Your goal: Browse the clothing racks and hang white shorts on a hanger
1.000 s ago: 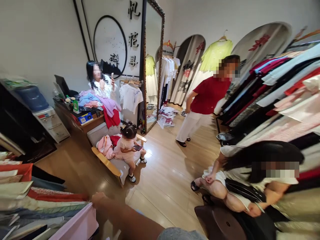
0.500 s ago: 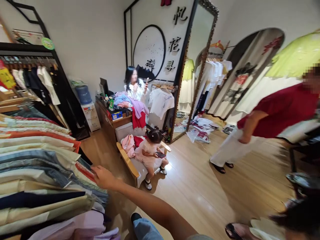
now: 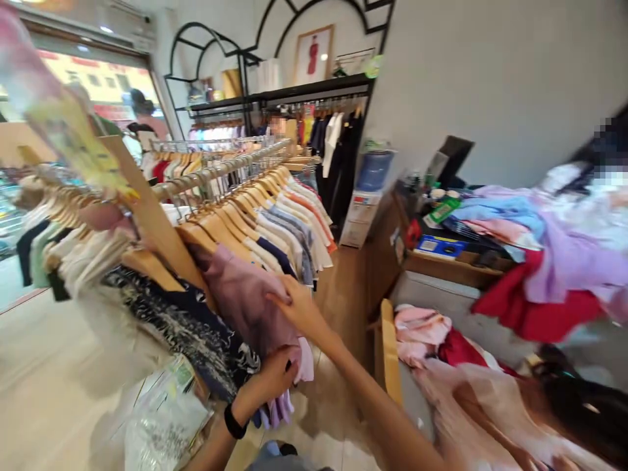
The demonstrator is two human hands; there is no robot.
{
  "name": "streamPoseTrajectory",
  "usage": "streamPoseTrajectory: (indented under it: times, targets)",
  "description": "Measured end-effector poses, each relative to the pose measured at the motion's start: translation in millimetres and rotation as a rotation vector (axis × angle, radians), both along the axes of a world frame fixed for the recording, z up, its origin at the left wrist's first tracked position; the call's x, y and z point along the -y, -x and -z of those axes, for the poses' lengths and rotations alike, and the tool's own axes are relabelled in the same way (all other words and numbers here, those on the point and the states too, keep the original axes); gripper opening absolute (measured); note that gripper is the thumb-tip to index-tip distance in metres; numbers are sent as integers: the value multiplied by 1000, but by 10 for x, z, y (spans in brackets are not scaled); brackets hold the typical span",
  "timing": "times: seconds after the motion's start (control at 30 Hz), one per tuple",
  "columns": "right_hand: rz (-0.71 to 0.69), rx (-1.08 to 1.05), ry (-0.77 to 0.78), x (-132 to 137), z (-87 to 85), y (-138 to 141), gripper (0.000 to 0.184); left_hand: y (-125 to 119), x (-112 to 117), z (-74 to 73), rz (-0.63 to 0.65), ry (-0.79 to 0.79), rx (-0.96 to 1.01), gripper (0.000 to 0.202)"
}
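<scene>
A dusty-pink top (image 3: 240,294) hangs from a wooden hanger at the near end of the clothes rail (image 3: 216,175). My right hand (image 3: 294,304) pinches its upper side edge between thumb and fingers. Lower down, my left hand (image 3: 269,379), with a black band at the wrist, is closed on the same top near its sleeve or hem; its fingertips are partly hidden. To the left, beside the wooden rack end, hangs a dark patterned garment (image 3: 191,327). Behind the top, several light shirts (image 3: 289,229) hang in a row.
A clear plastic bag (image 3: 161,418) lies at lower left. On the right stand a desk (image 3: 387,242) heaped with clothes and an armchair (image 3: 390,353) holding more clothes and a seated child (image 3: 490,405). A water dispenser (image 3: 366,203) stands by the wall.
The view has swung left toward the rack. My right hand has gone from the row of hanging clothes to the dusty-pink top, and my left hand has come into view on it.
</scene>
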State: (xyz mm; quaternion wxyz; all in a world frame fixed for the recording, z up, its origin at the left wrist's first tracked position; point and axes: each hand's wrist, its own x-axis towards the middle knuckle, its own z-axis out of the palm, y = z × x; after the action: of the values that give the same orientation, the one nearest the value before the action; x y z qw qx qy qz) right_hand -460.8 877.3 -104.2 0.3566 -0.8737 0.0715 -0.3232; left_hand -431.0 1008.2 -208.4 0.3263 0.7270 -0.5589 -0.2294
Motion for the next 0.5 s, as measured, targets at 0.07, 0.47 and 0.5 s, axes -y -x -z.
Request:
streamPoseTrajectory:
  times: [0.07,0.47,0.5]
  targets:
    - [1,41,18,39,-85,8,15,73,-215,-187,-47,22,-43,31]
    - [62,-37,99,170,-213,-24,20,-37,-807,-843,-920,145,988,31]
    - [48,-38,90,178,-210,-27,23,-69,-856,-811,-918,90,1008,33]
